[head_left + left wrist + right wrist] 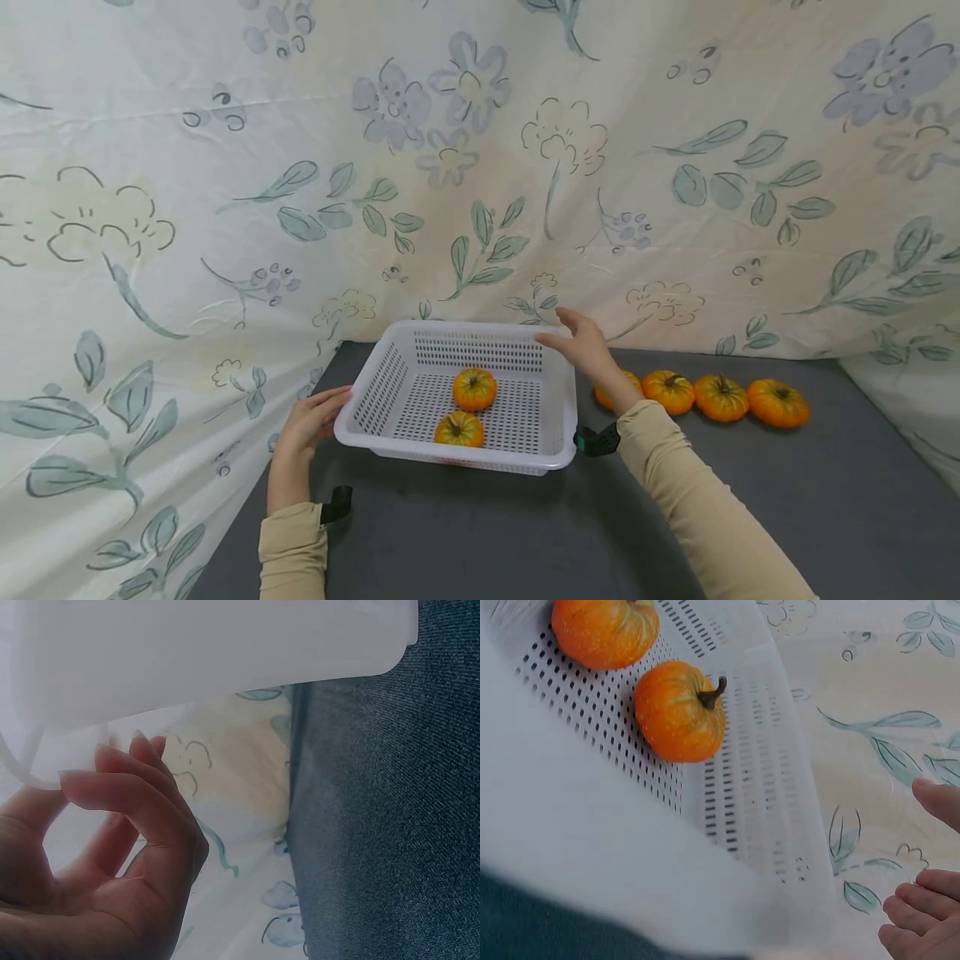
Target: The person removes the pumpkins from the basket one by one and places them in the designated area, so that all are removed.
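Note:
A white perforated plastic basket [510, 457] sits on the dark table, two small orange pumpkins inside: one near the middle [475, 389], the other [459, 429] by the front wall. At the basket's left side, my left hand [311, 421] holds the rim. The left wrist view shows the thumb and curled fingers of that hand [142, 832] pinching the rim's edge. Over the back right corner, my right hand [588, 346] is spread, thumb apart from the fingers. In the right wrist view this hand [930, 915] holds nothing and stands apart from the basket wall [769, 772].
Several more orange pumpkins [721, 397] stand in a row on the table [840, 492], right of the basket. My right forearm partly covers the leftmost pumpkin [628, 380]. Floral cloth [480, 250] hangs behind the table and along its left side.

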Action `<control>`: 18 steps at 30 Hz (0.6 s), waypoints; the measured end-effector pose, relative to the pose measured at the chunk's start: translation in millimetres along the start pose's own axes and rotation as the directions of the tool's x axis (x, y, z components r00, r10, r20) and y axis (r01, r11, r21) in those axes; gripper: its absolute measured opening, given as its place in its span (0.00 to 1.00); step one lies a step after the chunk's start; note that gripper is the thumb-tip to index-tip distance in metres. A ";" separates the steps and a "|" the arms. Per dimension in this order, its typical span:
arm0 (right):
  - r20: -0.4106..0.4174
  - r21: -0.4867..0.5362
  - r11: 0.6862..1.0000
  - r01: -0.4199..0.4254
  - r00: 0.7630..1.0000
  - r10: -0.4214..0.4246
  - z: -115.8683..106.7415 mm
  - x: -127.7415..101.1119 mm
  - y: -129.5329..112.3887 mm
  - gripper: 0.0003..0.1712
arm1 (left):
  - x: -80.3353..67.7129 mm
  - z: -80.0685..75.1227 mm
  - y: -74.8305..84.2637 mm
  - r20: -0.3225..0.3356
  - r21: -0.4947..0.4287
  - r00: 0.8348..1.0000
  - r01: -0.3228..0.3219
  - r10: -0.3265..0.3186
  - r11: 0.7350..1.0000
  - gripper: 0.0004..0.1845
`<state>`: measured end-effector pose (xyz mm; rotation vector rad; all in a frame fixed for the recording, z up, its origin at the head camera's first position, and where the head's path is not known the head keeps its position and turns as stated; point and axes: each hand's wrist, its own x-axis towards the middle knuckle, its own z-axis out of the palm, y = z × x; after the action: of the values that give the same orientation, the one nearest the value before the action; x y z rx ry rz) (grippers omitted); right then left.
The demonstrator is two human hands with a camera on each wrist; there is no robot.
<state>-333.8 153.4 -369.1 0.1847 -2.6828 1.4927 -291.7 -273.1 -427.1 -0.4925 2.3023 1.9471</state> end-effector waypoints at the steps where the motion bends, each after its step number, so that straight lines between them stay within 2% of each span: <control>1: 0.004 0.005 1.000 0.000 1.000 0.000 2.1 0.9 -0.3 0.44 | 0.0 -0.2 -0.3 0.001 0.001 1.000 -0.002 0.002 1.000 0.34; 18: 0.077 0.035 0.999 -0.004 0.997 0.001 38.6 12.0 -0.4 0.43 | -3.3 1.8 1.3 -0.008 0.006 1.000 -0.016 0.016 1.000 0.32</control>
<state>-345.6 119.6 -387.8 0.2455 -2.7174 1.5658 -289.2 -270.5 -425.3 -0.4830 2.3236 1.9478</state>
